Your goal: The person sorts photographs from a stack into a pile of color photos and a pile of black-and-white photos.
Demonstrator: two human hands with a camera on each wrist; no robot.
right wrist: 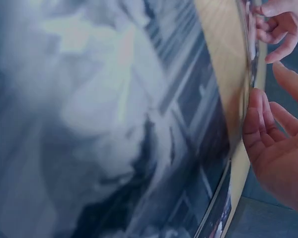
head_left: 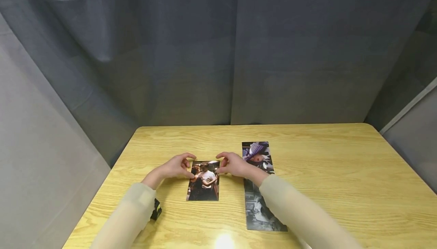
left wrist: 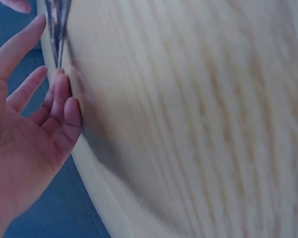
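The left hand and right hand each curl thumb and forefinger at the far corners of a small glossy rectangular photo print, but whether either grip actually pinches it cannot be told. The print lies flat near the middle of the pale yellow wood-grain worktop. Just right lie two more glossy prints end to end. A small black object sits by the left sleeve.

No lettering reads anywhere — neither on the small photo nor on the long print.
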